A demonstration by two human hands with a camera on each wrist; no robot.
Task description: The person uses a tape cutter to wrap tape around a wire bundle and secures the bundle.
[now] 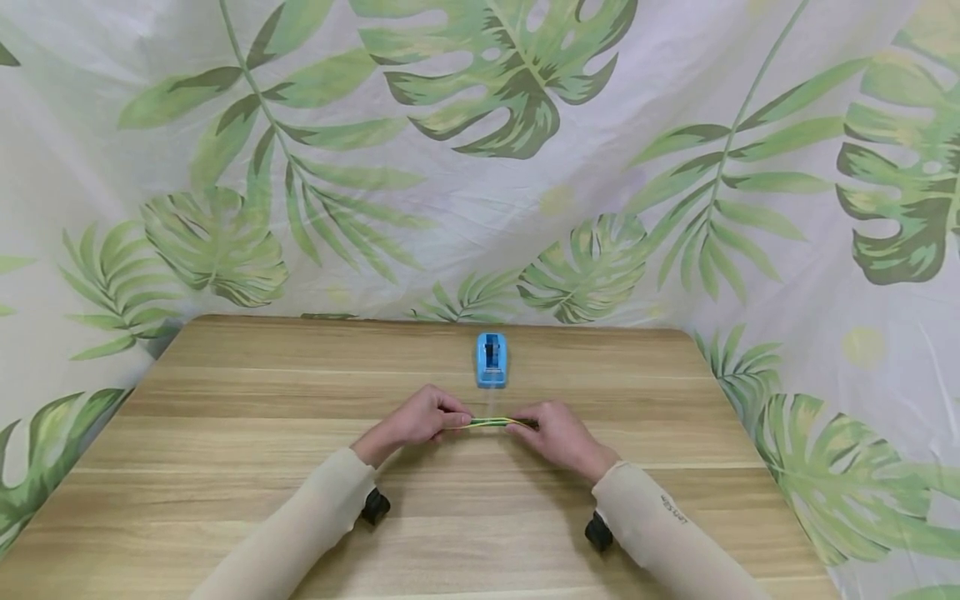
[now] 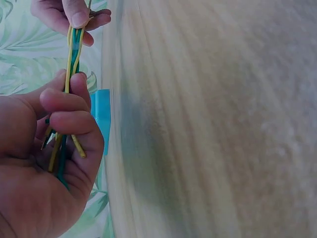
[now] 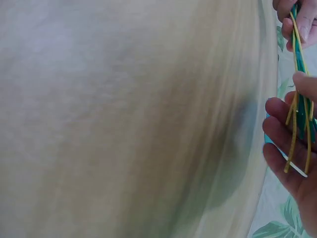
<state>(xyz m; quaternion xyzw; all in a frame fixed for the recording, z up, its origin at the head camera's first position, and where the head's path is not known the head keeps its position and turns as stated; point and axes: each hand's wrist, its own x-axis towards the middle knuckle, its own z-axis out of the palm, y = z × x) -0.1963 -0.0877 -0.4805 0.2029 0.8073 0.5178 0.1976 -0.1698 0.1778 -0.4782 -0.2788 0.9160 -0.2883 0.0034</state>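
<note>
Both hands hold a bundle of thin green and yellow wires (image 1: 491, 422) stretched level between them above the table. My left hand (image 1: 426, 417) pinches one end, with loose wire ends (image 2: 78, 147) lying across its curled fingers in the left wrist view. My right hand (image 1: 561, 435) pinches the other end between thumb and fingers; several yellow tips (image 3: 290, 153) hang over its palm in the right wrist view. Just beyond the bundle stands a blue tape dispenser (image 1: 492, 382). A clear tape strip (image 1: 492, 403) runs from it toward the wires; where it meets them is hard to tell.
The wood-grain table (image 1: 247, 400) ends at a rounded far edge behind the dispenser. Against it hangs a leaf-patterned cloth (image 1: 465, 217), which also falls along both sides. A black device (image 1: 375, 506) sits under the left wrist, another (image 1: 597, 532) under the right.
</note>
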